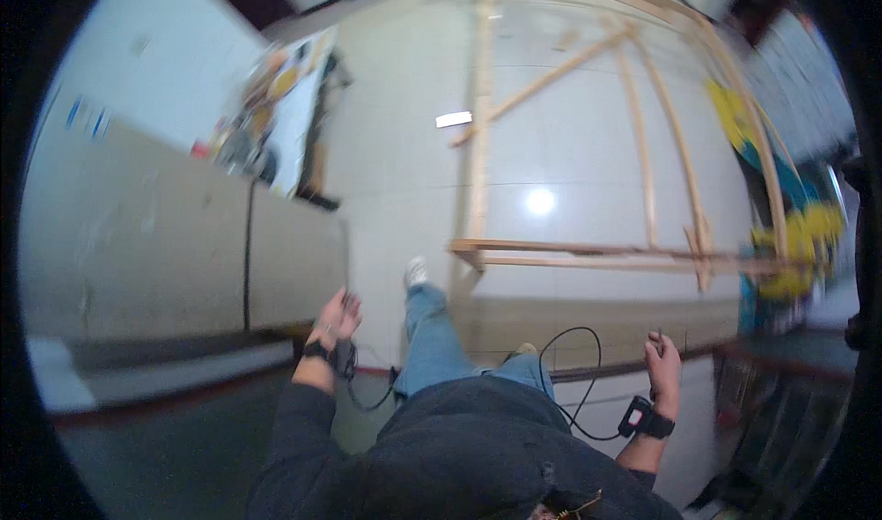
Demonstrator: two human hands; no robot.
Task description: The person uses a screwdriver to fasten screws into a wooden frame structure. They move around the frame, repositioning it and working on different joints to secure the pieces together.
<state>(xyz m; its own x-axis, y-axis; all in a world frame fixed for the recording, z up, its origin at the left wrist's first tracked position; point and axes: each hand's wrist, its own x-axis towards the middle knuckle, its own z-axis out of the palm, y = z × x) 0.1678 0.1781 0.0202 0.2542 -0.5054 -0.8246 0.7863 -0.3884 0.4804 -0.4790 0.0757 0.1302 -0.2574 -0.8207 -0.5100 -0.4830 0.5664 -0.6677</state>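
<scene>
My left hand is at the lower left, fingers curled, beside a grey-beige cabinet. Something small and dark shows at its fingertips, too blurred to name. Farther right, my right hand is closed around a small, thin dark thing. Both wrists wear black straps with small devices, and black cables loop from them toward my body. Ahead on the right is a large frame of light wooden strips; neither hand touches it.
On the left, a table carries assorted items. A loose strip leans diagonally across the wooden frame, and a small white piece lies beside it. Yellow and teal material is at the far right. My shoe is on the pale tiled floor.
</scene>
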